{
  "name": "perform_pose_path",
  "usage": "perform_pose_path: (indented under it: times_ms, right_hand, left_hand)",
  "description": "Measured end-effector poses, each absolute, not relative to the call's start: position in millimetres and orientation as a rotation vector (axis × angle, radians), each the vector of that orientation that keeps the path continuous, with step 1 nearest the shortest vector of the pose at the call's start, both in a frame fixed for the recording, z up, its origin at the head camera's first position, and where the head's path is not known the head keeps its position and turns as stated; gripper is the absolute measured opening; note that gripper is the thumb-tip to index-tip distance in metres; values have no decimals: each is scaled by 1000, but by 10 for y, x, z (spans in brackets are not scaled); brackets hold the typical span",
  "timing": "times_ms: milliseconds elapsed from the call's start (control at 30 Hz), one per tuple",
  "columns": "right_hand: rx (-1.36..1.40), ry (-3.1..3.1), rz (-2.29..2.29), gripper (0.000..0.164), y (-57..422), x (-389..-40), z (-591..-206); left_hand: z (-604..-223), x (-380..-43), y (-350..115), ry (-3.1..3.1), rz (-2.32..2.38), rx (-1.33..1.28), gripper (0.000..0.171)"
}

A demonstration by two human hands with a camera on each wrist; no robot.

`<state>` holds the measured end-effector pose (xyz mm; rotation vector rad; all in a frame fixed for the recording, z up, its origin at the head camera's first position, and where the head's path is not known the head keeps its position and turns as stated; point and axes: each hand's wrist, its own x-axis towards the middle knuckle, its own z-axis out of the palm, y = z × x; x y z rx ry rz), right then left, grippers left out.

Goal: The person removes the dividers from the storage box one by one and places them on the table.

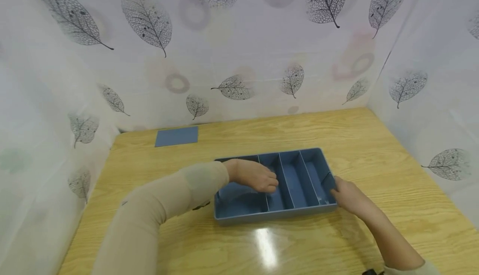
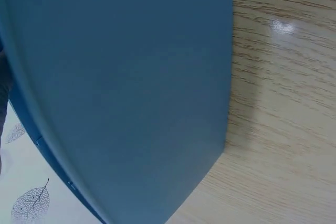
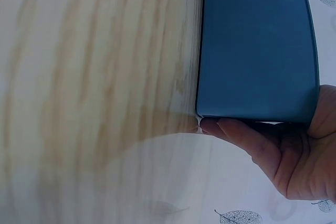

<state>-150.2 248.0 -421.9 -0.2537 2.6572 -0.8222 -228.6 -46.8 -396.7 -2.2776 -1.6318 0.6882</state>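
A blue storage box [image 1: 277,214] with several compartments lies on the wooden table. My left hand [image 1: 254,176] reaches over it from the left, fingers curled over the top of the leftmost divider [image 1: 267,202]. Its thumb and fingertips are hidden beneath the hand. My right hand [image 1: 349,196] grips the box's right end, thumb at the rim. In the right wrist view, fingers [image 3: 236,135] lie along the outside of the end wall. The left wrist view is mostly filled by the box's outer wall [image 2: 131,87].
A flat blue rectangular panel [image 1: 176,136] lies at the table's back left. Leaf-patterned sheeting [image 1: 232,59] walls the table [image 1: 393,175] at the back and both sides. Further dividers [image 1: 288,179] stand across the box to the right of my left hand.
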Motion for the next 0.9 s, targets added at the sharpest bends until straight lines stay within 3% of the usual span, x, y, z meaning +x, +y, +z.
perform_pose_path:
  times_ms: [333,900]
  right_hand:
    - [-248,2658,-803,38,2475,-1508,-4219]
    - [-235,2645,-806,38,2463,-1496,-4190]
  left_hand:
    - [-3909,-2257,-501,-1699,731,-2251,15]
    - [-3750,-2267,-552,-1673,606,-2210,21]
